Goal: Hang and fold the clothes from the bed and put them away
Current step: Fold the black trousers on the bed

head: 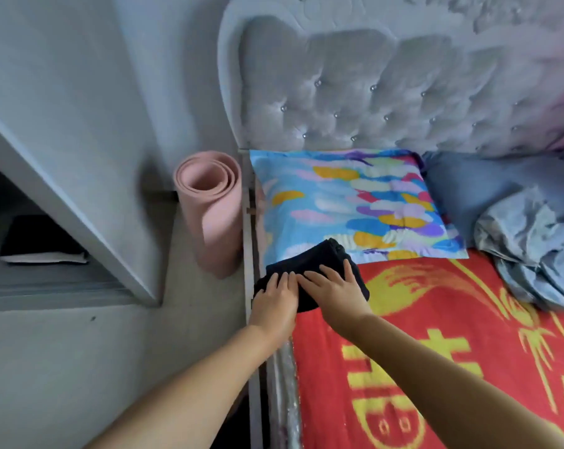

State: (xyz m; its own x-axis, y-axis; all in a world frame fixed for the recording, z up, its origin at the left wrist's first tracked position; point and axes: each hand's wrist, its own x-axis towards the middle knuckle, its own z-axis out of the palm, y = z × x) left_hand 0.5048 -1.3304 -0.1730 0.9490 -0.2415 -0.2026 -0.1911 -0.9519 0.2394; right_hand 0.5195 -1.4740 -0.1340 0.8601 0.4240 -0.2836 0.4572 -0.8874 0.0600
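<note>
A small folded black garment (319,259) lies at the left edge of the bed, partly on the red and yellow blanket (436,335) and just below the colourful pillow (351,202). My left hand (275,303) rests flat on its near left corner, fingers straight. My right hand (334,285) presses flat on its middle, fingers spread. A crumpled grey-blue garment (530,241) sits at the right side of the bed.
A rolled pink mat (211,209) stands on the floor between the bed and the wall. A white wardrobe door (63,202) hangs open at the left, with dark folded clothes (37,241) on a shelf inside. A tufted grey headboard (387,92) is behind the pillow.
</note>
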